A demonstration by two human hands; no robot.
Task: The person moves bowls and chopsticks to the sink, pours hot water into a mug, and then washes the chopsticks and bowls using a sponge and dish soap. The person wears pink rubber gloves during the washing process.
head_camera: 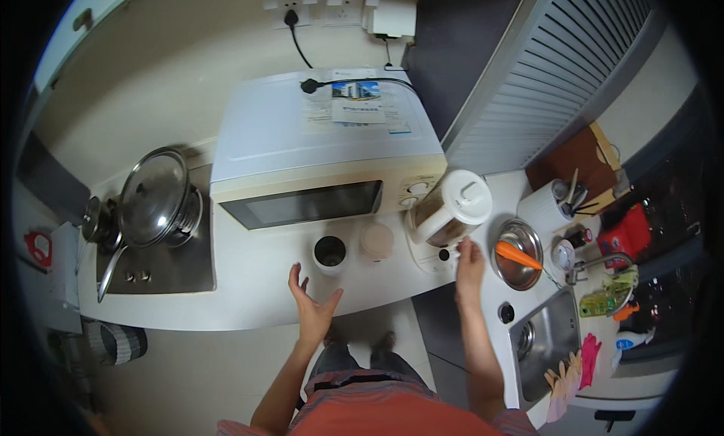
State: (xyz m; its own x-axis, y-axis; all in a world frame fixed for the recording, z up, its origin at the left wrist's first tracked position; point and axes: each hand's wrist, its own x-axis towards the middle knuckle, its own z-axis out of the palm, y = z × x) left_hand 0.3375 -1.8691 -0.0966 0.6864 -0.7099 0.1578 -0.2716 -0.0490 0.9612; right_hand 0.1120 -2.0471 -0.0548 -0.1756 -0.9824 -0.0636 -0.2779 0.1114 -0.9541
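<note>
My left hand [314,311] is just in front of a white cup [330,270] with a dark interior, fingers spread and nothing in them. Right of that cup stands a pale pinkish lidded container [377,242]. My right hand [470,272] is at the right side of an electric kettle's white base [425,259], its fingers close together. Whether they touch the base or hold something small is unclear. On the base sits a glass kettle [432,213] with a white lid [467,197], a white handle and brownish contents. A dark knob [444,255] shows on the base's front.
A microwave oven [322,148] stands behind the cups, with papers and a loose plug [310,86] on top. Left is a cooktop [164,272] with a lidded pan [154,198]. Rightward are a steel bowl [517,275] holding a carrot [517,255], and a sink [546,345].
</note>
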